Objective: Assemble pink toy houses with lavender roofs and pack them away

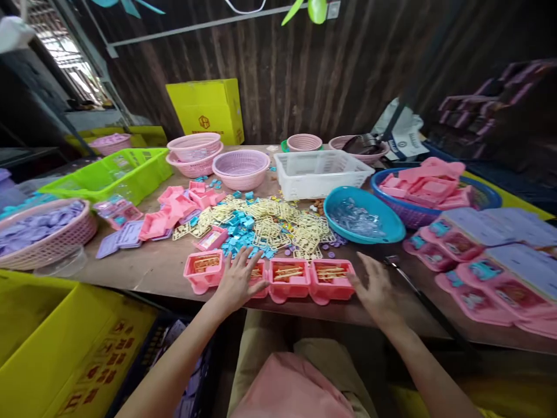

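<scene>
Several small pink plastic boxes [288, 280] stand in a row along the table's near edge, with cream-coloured plastic pieces lying inside. My left hand [238, 280] is spread over the row and partly covers one box; whether it touches is unclear. At the right end of the row, my right hand [375, 290] is open, its thumb beside the last box [333, 284]. Neither hand holds anything. Just behind the row lie a heap of cream plastic frames [272, 223] and small blue pieces [238, 231].
A blue bowl of clear parts [363, 215] and a white crate [322, 177] sit behind. Finished-looking pink and lilac sets [487, 273] lie right, near a black-handled tool [424, 299]. Left are a basket of lilac parts [47, 229], a green crate [108, 174] and a yellow box [73, 342].
</scene>
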{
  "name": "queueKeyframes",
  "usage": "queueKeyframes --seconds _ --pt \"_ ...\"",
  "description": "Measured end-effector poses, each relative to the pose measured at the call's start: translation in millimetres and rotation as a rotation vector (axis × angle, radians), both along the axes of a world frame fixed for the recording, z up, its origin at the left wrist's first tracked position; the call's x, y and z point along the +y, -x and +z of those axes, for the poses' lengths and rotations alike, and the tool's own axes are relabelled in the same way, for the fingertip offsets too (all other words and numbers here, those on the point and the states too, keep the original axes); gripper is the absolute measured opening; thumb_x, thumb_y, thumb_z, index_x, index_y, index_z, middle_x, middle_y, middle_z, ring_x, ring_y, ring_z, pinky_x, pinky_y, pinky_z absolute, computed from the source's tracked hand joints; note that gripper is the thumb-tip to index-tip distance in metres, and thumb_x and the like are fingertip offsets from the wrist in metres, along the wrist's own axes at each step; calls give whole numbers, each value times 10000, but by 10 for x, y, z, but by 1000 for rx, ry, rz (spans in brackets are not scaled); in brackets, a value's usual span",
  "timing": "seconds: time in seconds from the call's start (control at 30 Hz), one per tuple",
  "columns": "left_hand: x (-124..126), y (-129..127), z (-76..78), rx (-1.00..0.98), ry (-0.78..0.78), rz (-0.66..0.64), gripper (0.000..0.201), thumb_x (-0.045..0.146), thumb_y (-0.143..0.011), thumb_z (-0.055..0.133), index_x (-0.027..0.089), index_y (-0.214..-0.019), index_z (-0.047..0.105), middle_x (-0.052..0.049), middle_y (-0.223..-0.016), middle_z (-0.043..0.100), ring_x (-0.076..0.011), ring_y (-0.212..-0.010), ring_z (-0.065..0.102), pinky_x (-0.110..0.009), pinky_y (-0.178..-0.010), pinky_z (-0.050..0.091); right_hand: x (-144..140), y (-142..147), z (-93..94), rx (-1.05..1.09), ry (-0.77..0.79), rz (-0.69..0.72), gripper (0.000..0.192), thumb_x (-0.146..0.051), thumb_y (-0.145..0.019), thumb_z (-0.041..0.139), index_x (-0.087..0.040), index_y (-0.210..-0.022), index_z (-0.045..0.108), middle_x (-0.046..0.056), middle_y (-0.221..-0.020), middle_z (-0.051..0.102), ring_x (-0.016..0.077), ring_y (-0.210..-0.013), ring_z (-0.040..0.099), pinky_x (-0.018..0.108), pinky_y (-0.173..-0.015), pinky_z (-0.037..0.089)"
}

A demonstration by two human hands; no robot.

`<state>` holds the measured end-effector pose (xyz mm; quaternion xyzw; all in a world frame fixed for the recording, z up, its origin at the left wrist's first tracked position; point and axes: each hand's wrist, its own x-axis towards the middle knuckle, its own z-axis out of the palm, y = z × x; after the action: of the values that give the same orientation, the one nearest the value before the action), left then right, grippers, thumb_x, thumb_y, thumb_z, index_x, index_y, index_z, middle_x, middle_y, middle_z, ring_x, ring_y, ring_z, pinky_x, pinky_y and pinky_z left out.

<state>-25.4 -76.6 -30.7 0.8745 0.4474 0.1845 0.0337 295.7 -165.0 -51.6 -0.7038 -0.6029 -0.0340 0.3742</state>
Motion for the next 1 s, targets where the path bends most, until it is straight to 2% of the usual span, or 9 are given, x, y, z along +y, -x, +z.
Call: queueKeyframes --seconds 0.1,0.2,0.37,0.5,0.67,0.8,0.9,0.97,1.0 --pt "-52 -180 -99 91 -4 0 662 525 -740 617 252 -1318 444 -135 -1331 490 -344 -1252 403 -579 -1030 255 -29 111 -223 104 146 80 601 -497 -818 473 -194 -1329 382 136 -1341 427 267 -1235 429 443 -1002 382" --pt "-6 -175 -143 113 -92 -27 566 519 -775 582 269 -1276 499 -114 -1246 572 -310 -1163 497 -526 -1004 320 -32 255 -373 164 176 67 646 -468 -807 510 -203 -1366 325 137 -1378 372 276 -1253 416 459 -1019 372" --pt "100 -75 -203 149 -243 -97 563 567 -790 528 264 -1264 518 -95 -1181 621 -280 -1075 553 -452 -944 377 -35 322 -481 189 120 33 673 -431 -829 504 -188 -1401 246 166 -1388 353 301 -1277 389 484 -1012 382" --pt "173 -41 -271 147 -328 -142 577 591 -788 508 310 -1291 483 -61 -1160 636 -256 -1044 563 -408 -912 381 -45 280 -492 184 163 59 674 -454 -839 494 -229 -1415 225 151 -1420 326 299 -1303 360 479 -1025 374" --pt "247 -11 -317 145 -449 -179 564 610 -805 461 329 -1294 476 -48 -1122 657 -259 -998 584 -406 -879 381 -66 245 -459 157 228 104 644 -472 -869 432 -228 -1426 221 145 -1449 306 281 -1301 372 441 -1007 403" --pt "261 8 -334 136 -466 -194 558 605 -813 446 321 -1292 485 -65 -1150 643 -261 -1018 580 -410 -929 363 -86 193 -369 85 242 132 579 -441 -900 380 -226 -1420 243 138 -1431 355 277 -1294 382 447 -992 409" --pt "220 -13 -325 148 -449 -172 624 629 -790 456 299 -1319 455 -83 -1208 608 -286 -1111 535 -456 -1014 287 33 -27 -165 28 110 145 517 -387 -918 355 -232 -1404 274 120 -1364 450 256 -1259 422 437 -1000 395" --pt "170 -71 -297 151 -426 -142 683 628 -785 460 257 -1355 409 -106 -1236 584 -301 -1160 500 -489 -1062 214 241 -303 34 -34 -2 88 492 -372 -914 363 -206 -1376 323 135 -1303 497 265 -1222 446 459 -999 381" --pt "141 -119 -278 144 -415 -132 701 615 -789 462 237 -1373 380 -114 -1247 574 -301 -1178 486 -495 -1079 181 384 -469 138 -70 7 39 482 -360 -910 373 -190 -1360 347 141 -1291 499 269 -1225 435 468 -1010 359"
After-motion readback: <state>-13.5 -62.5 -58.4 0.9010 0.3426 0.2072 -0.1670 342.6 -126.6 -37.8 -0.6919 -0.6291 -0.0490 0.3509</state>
